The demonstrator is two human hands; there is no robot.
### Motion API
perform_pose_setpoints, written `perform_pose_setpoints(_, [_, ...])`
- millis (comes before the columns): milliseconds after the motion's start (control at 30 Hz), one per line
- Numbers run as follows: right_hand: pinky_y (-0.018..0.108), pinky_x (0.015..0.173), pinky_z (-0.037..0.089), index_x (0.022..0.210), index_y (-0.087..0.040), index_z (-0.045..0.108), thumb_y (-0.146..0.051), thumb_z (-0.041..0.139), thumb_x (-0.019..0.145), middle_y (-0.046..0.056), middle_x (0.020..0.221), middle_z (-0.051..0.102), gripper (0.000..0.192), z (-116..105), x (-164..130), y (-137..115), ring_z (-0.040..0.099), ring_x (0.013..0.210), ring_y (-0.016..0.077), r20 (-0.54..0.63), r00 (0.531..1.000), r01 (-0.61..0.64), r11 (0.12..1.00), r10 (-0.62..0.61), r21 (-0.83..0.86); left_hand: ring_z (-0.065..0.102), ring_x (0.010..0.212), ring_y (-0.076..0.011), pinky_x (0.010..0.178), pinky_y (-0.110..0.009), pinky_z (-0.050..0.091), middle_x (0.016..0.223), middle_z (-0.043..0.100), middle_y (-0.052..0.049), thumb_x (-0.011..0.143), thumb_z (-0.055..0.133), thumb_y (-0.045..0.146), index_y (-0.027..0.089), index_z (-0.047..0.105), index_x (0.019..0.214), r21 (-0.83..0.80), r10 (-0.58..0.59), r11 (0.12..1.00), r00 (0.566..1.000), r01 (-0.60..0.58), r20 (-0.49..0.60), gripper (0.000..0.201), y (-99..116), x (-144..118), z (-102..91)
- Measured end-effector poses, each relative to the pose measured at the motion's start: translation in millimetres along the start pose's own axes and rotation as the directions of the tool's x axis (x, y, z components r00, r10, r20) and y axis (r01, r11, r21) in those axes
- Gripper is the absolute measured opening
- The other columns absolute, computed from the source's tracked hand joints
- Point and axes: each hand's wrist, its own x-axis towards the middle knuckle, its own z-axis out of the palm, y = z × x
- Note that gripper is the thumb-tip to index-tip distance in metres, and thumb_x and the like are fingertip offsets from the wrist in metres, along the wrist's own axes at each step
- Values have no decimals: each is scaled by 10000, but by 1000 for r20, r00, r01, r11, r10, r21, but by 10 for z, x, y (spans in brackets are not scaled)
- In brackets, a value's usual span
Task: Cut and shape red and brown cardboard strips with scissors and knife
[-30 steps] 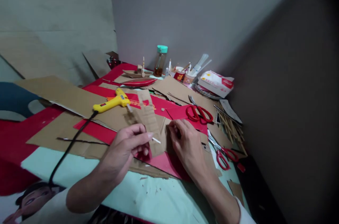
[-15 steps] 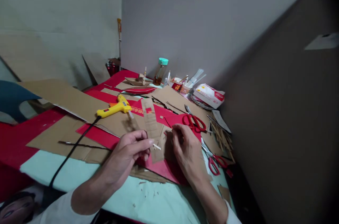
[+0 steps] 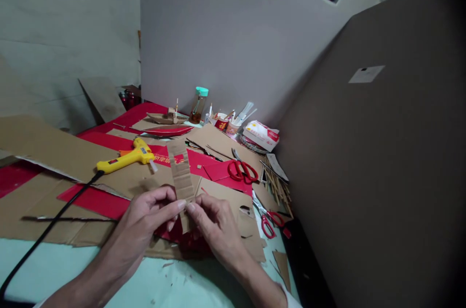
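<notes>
A narrow cardboard strip (image 3: 181,172) with crosswise creases and a small rectangular hole near its top stands between my hands, above the table. My left hand (image 3: 149,211) is closed on the strip's left edge, thumb in front. From the other side my right hand (image 3: 218,228) pinches at its lower part, thumb and fingertips almost touching my left thumb. Whatever small piece lies between the fingertips is hidden. To the left, a yellow hot glue gun (image 3: 127,157) rests on cardboard, its black cord running toward me.
Red-handled scissors (image 3: 242,171) lie behind my right hand, with a second pair of scissors (image 3: 267,220) at the right. Cardboard sheets (image 3: 83,152) and red sheets cover the table. A bottle (image 3: 198,105), cups (image 3: 233,127), cardboard boats (image 3: 169,130) and thin sticks (image 3: 278,179) stand or lie farther back.
My right hand has moved left onto the strip and closed there. The small white stick that showed at my left fingertips is out of sight. The view has turned right.
</notes>
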Motion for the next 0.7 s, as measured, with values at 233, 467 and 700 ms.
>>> perform_pose_setpoints(233, [231,487,271,636,-207,477,-391,552,981,-50,558,431,398,85,-16,27,378,530,96,-41,999,22,1000,-22,15,504,521,-154,474,-243,430,550,584,31,572,944,450,224,681,626,163,62,985,998,-62,3,350,-138,61,-126])
perform_pose_setpoints(467, [242,482,241,586,-211,454,-292,609,923,-74,515,360,379,121,-6,51,332,494,88,-112,991,79,997,-79,-6,515,444,-189,431,-318,439,439,581,25,634,843,667,331,678,513,320,148,939,988,-129,-36,393,-145,109,-143])
perform_pose_setpoints(700, [229,502,283,616,-209,478,-228,649,924,-79,542,397,353,88,4,9,379,506,86,-111,987,112,993,-116,-43,506,372,-180,401,-324,421,370,539,57,573,829,713,377,652,480,355,138,927,990,-117,-34,391,-174,198,-127])
